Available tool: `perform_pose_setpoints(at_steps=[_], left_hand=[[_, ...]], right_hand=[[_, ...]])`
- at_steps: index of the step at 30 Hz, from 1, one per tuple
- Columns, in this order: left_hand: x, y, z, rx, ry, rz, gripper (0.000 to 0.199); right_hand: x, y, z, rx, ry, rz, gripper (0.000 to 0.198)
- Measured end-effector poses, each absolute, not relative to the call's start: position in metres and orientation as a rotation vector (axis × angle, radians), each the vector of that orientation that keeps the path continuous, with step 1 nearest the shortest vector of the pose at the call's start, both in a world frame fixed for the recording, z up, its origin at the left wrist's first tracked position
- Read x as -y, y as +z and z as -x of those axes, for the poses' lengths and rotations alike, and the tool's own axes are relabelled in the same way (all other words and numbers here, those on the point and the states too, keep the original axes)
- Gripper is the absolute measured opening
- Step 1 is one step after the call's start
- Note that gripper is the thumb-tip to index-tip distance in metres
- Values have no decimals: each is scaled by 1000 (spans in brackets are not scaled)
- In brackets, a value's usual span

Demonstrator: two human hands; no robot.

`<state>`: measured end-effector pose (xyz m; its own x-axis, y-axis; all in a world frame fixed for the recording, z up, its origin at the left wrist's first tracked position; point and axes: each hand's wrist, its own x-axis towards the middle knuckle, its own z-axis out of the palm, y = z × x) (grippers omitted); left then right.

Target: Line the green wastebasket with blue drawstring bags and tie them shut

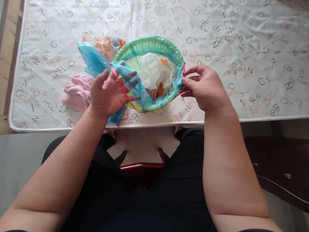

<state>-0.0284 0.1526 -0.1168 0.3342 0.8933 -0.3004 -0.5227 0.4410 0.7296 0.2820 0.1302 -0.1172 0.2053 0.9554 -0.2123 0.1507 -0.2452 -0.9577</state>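
Note:
A round green basket (150, 40) stands near the front edge of the mattress, lined with a thin blue plastic bag (94, 58). Crumpled white plastic (151, 70) and some orange-printed scraps lie inside it. My left hand (109, 94) is at the basket's left side, palm up with fingers spread, partly behind the blue film. A pink drawstring (122, 84) runs across its fingers. At the right rim, my right hand (204, 86) pinches the edge of the bag and its pink string between thumb and fingers.
A pink cloth (78, 93) lies left of the basket. Behind the blue bag is a clear plastic bag with orange print (103, 44). The letter-patterned mattress (232, 25) spreads beyond, and its white front edge runs just above my knees.

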Motion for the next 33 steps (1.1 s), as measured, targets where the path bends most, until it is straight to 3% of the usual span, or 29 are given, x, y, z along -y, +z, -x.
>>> perform_pose_setpoints(at_steps=[13,22,29,33], left_hand=[[-156,-132,35,-716,1118,-581,23],[-175,-137,42,-966,1181,-544,30],[-183,-144,44,-1017,1116,-571,38],[-181,-159,39,-1070,1067,-746,33]], right_hand=[[-127,-103,-285,869,1478,1451,29],[-136,-114,-287,411,1340,1197,14],[-137,-107,-290,403,1286,1051,16],[-141,-106,-286,545,1233,1044,23]])
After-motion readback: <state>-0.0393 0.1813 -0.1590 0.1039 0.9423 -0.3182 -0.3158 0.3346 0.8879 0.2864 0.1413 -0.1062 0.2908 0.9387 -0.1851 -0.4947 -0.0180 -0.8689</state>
